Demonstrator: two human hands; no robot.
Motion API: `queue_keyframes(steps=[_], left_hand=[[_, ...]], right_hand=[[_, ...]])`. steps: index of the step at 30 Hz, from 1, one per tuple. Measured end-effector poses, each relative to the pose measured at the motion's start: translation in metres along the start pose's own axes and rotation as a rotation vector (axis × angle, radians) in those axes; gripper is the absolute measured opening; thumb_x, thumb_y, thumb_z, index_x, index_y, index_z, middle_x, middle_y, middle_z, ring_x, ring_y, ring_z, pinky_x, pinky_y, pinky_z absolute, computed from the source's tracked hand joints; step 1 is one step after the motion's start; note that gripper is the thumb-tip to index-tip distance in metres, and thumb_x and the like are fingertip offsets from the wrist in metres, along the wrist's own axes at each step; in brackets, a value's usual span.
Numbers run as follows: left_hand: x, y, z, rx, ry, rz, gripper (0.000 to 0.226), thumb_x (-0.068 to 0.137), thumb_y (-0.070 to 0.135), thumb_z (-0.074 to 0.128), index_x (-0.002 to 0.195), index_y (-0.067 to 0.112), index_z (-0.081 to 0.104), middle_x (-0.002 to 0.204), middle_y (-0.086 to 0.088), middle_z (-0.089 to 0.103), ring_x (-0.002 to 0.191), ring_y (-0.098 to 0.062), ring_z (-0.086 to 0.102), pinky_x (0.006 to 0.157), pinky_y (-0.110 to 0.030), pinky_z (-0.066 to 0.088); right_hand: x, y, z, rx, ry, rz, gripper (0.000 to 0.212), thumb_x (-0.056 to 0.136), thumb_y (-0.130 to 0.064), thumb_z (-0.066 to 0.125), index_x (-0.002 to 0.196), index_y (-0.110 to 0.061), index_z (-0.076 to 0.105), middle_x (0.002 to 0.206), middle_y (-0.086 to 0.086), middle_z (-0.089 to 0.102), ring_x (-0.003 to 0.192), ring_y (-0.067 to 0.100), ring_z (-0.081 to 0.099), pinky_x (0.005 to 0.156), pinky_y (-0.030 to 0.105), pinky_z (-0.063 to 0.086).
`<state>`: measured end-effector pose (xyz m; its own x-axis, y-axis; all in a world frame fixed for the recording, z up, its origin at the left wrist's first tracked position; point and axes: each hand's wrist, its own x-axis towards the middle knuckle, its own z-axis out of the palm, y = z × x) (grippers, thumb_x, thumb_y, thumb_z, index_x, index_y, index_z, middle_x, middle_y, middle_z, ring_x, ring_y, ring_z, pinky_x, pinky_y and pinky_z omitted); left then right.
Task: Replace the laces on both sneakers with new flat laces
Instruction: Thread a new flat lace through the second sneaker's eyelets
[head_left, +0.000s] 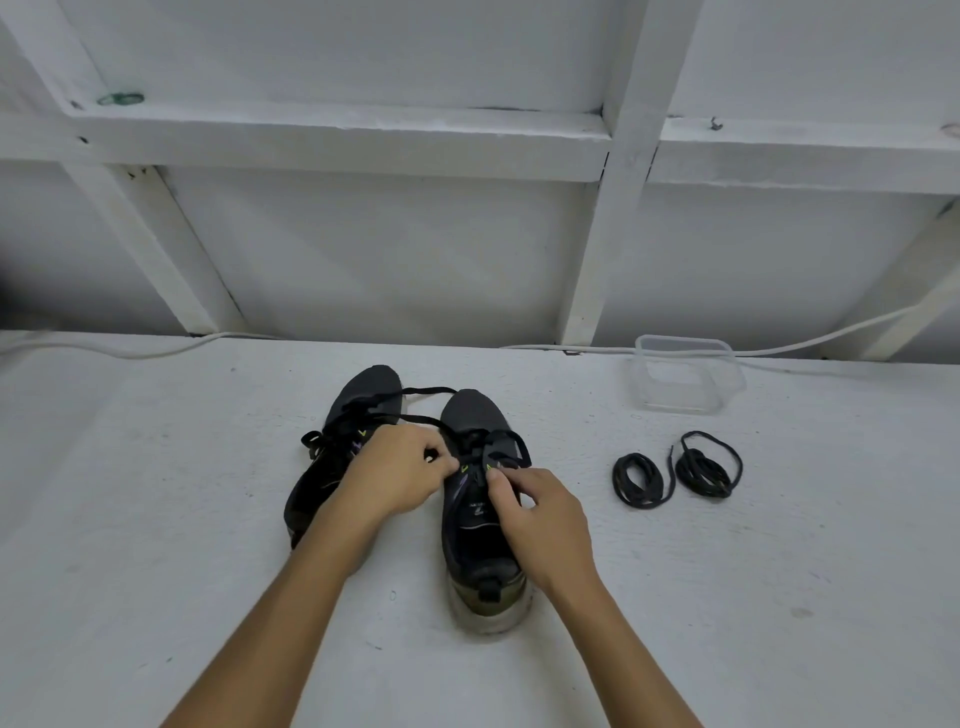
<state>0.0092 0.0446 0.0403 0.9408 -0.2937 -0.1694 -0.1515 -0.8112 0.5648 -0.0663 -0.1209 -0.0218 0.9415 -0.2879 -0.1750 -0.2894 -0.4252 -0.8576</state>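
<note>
Both grips pinching black lace (501, 452) on right sneaker (480, 525), left hand (395, 475), right hand (540, 512)

left hand (397, 470) – pinches lace (415, 418) | right hand (540, 514) – pinches lace, right sneaker (478, 525)

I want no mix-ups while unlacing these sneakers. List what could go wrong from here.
1. The left hand and right hand pinch the lace on the right sneaker; a hard tug may drag the shoe.
2. That lace's loose run lies across the left sneaker and could snag there.
3. Pulled laces may get confused with the two black coiled laces lying nearby.
</note>
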Motion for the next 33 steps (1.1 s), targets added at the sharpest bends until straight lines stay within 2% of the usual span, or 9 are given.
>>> queue_keyframes(steps=[2,6,13,19,21,25,28,30,33], left_hand=[[-0.002,0.004,-0.010,-0.338,-0.076,0.036,0.018,0.090,0.033,0.070,0.075,0.023,0.073,0.052,0.014,0.050,0.046,-0.001,0.041,0.047,-0.014,0.030],[-0.006,0.009,-0.034,-1.029,-0.064,0.050,0.020,0.081,0.025,0.063,0.062,0.017,0.065,0.050,-0.002,0.027,0.041,-0.008,0.022,0.046,-0.022,0.023],[-0.006,0.015,-0.061,-1.698,-0.154,0.217,0.024,0.059,0.027,0.084,0.060,0.018,0.061,0.045,0.011,0.019,0.038,-0.007,0.016,0.046,-0.020,0.029],[-0.004,0.028,-0.058,-1.612,-0.154,0.205,0.020,0.063,0.028,0.085,0.061,0.017,0.068,0.040,0.011,0.030,0.035,-0.003,0.030,0.047,-0.021,0.030],[0.000,0.031,-0.060,-1.538,-0.109,0.167,0.020,0.079,0.022,0.069,0.059,0.018,0.069,0.043,0.007,0.025,0.038,-0.004,0.034,0.048,-0.021,0.031],[0.007,0.038,-0.061,-1.350,-0.120,0.201,0.034,0.087,0.027,0.052,0.056,0.023,0.068,0.056,0.008,0.047,0.051,-0.007,0.042,0.055,-0.022,0.037],[0.017,0.042,-0.059,-1.274,-0.053,0.195,0.027,0.085,0.029,0.058,0.063,0.025,0.072,0.069,0.009,0.059,0.064,-0.006,0.052,0.063,-0.022,0.047],[0.025,0.039,-0.057,-1.077,0.051,0.148,0.020,0.086,0.035,0.063,0.070,0.028,0.074,0.080,0.012,0.066,0.076,-0.003,0.058,0.070,-0.020,0.047],[0.035,0.024,-0.044,-0.563,0.297,0.045,0.009,0.093,0.040,0.065,0.098,0.036,0.072,0.113,0.015,0.065,0.105,0.001,0.058,0.085,-0.022,0.043]], right_hand=[[-0.001,0.000,0.000,0.010,0.000,0.005,0.054,0.079,-0.075,0.044,0.111,-0.042,0.071,0.109,-0.025,0.065,0.104,-0.008,0.057,0.083,0.018,0.044],[-0.002,0.001,-0.002,0.024,-0.004,0.015,0.050,0.081,-0.071,0.049,0.113,-0.040,0.072,0.110,-0.025,0.065,0.105,-0.009,0.057,0.084,0.016,0.043],[-0.001,-0.002,-0.003,-0.003,-0.013,0.031,0.045,0.085,-0.067,0.053,0.114,-0.039,0.071,0.114,-0.024,0.064,0.108,-0.005,0.057,0.091,0.022,0.047],[-0.002,-0.005,-0.005,0.010,-0.028,0.052,0.045,0.085,-0.066,0.056,0.115,-0.038,0.072,0.116,-0.024,0.064,0.111,-0.003,0.058,0.093,0.023,0.047],[-0.001,-0.011,-0.009,-0.028,-0.058,0.039,0.050,0.083,-0.067,0.059,0.122,-0.037,0.068,0.119,-0.022,0.064,0.111,0.000,0.060,0.092,0.024,0.046],[0.020,-0.039,-0.021,-0.071,-0.103,-0.117,0.054,0.087,-0.059,0.063,0.138,-0.042,0.056,0.115,-0.016,0.060,0.098,0.006,0.064,0.092,0.028,0.050],[0.038,-0.060,-0.028,0.002,-0.172,-0.223,0.019,0.094,-0.044,0.064,0.110,-0.038,0.073,0.091,-0.022,0.067,0.075,-0.004,0.061,0.073,0.015,0.046],[0.049,-0.067,-0.031,0.064,-0.181,-0.229,0.020,0.096,-0.039,0.061,0.089,-0.026,0.074,0.071,-0.020,0.067,0.059,-0.003,0.056,0.059,0.011,0.042],[0.060,-0.067,-0.038,0.248,-0.124,-0.101,0.023,0.099,-0.032,0.056,0.087,-0.019,0.071,0.075,-0.018,0.072,0.059,-0.001,0.056,0.055,0.014,0.043]])
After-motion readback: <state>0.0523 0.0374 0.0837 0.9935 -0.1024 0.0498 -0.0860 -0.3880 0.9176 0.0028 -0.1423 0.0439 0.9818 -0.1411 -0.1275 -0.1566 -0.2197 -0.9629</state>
